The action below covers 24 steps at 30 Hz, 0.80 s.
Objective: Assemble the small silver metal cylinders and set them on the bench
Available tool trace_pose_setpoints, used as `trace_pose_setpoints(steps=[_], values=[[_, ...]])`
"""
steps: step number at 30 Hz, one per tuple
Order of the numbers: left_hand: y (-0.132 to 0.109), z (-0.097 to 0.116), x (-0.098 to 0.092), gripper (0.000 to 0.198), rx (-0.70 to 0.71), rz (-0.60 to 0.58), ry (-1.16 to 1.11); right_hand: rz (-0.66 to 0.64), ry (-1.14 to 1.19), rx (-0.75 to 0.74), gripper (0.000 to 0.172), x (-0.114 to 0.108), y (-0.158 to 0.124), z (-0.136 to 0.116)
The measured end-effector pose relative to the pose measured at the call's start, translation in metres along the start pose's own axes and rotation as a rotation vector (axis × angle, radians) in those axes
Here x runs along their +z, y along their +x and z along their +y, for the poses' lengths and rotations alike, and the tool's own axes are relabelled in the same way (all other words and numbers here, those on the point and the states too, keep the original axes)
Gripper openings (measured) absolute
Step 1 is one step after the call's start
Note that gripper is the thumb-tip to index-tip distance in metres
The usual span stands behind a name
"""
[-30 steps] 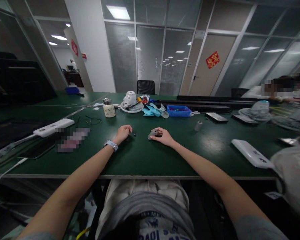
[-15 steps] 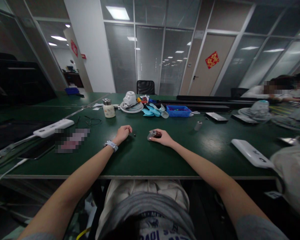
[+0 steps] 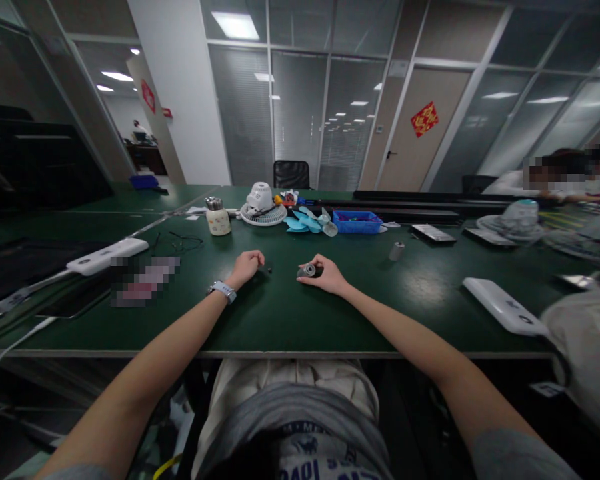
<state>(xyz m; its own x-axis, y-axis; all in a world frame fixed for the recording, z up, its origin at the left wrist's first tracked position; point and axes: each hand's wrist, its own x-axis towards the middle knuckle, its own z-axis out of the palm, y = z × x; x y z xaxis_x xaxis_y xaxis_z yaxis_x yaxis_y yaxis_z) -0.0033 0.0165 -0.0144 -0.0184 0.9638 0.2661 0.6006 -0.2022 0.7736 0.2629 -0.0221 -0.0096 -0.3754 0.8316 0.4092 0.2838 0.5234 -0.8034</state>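
My right hand (image 3: 326,275) holds a small silvery metal cylinder (image 3: 307,270) between thumb and fingers, just above or on the green table (image 3: 280,320). A round, ringed end of it faces up toward me; its exact kind is too small to tell. My left hand (image 3: 248,268) rests on the table with its fingers curled in, and whatever they may hold is hidden. A tiny dark piece (image 3: 269,270) lies right beside the left fingertips. Farther right, a second small metal cylinder (image 3: 397,251) stands on the table, apart from both hands.
Behind my hands are a white fan base with grille (image 3: 261,212), blue fan blades (image 3: 307,221), a blue tray (image 3: 357,222) and a cream jar (image 3: 218,220). A white power bank-like block (image 3: 503,307) lies right, a power strip (image 3: 109,257) left. Other people sit at the right.
The metal cylinder in my right hand has turned, so its ringed end shows more toward me. My left hand and the tiny dark piece look unmoved.
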Motion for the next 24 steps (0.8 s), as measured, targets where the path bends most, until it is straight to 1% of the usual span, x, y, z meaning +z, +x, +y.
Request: trace_pose_setpoints(steps=[5, 10, 17, 21, 24], values=[[-0.0009, 0.0014, 0.0000, 0.021, -0.008, 0.000, -0.004, 0.009, -0.025, -0.017, 0.039, 0.0010, 0.0005, 0.0027], [-0.0008, 0.0012, 0.0002, 0.020, -0.006, 0.004, -0.001, 0.014, -0.073, -0.043, 0.036, 0.0012, -0.0001, -0.0005], [0.0002, -0.0011, 0.0007, 0.021, 0.001, 0.005, -0.009, 0.012, -0.279, -0.218, 0.039, -0.0002, 0.0002, -0.0017], [0.0001, -0.0012, 0.0004, 0.021, 0.002, 0.002, -0.006, -0.030, -0.360, -0.258, 0.040, -0.0004, 0.0010, -0.0012], [-0.0002, -0.0001, 0.0000, 0.021, -0.002, 0.004, -0.006, -0.021, -0.385, -0.274, 0.041, -0.0005, 0.0007, -0.0009]])
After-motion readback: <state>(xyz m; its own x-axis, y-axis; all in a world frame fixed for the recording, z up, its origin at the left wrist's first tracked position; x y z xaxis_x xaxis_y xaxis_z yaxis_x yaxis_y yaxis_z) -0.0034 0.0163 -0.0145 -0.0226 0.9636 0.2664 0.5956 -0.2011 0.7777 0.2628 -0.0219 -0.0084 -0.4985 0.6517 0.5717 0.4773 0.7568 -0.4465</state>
